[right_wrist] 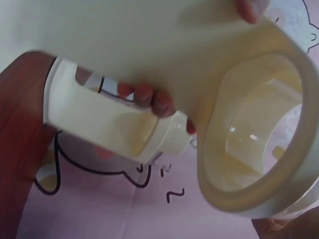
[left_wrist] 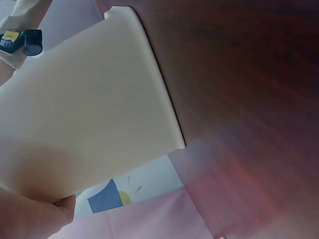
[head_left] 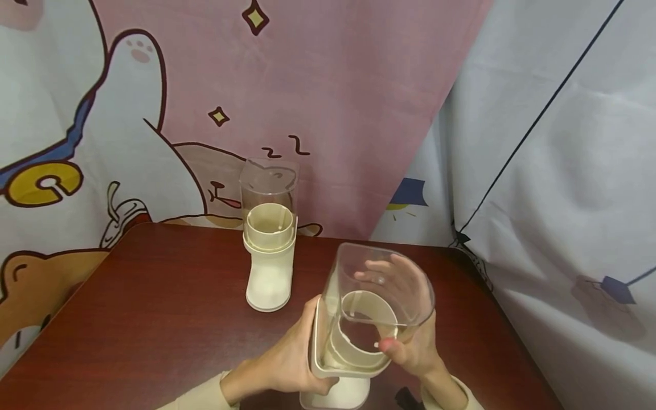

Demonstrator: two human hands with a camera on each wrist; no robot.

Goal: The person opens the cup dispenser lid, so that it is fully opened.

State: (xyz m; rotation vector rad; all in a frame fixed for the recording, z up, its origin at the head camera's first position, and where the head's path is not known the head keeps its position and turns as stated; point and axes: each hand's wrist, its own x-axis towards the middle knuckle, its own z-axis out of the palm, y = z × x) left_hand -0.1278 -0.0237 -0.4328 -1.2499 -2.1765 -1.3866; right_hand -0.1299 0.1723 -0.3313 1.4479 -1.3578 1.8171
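Note:
Both hands hold a cream stand (head_left: 342, 394) with a round collar and a clear square-sided container (head_left: 353, 263) fitted on top, tilted toward the right. My left hand (head_left: 292, 356) grips the stand's upright from the left, just under the collar; its fingertips (right_wrist: 144, 94) show curled round the panel in the right wrist view. The right hand (head_left: 417, 344) clasps the container's right side, thumb low in front and fingers behind the clear wall. Through the collar (right_wrist: 212, 164), the right wrist view shows an open round hole. The stand's foot edge (left_wrist: 159, 74) lies close against the table.
A matching cream stand (head_left: 270, 279) with a clear container (head_left: 269, 177) stands upright toward the table's back. Behind the dark red-brown table (head_left: 169, 319) hangs a cartoon-printed curtain (head_left: 359, 114). A small dark device (head_left: 407, 398) is at the right wrist.

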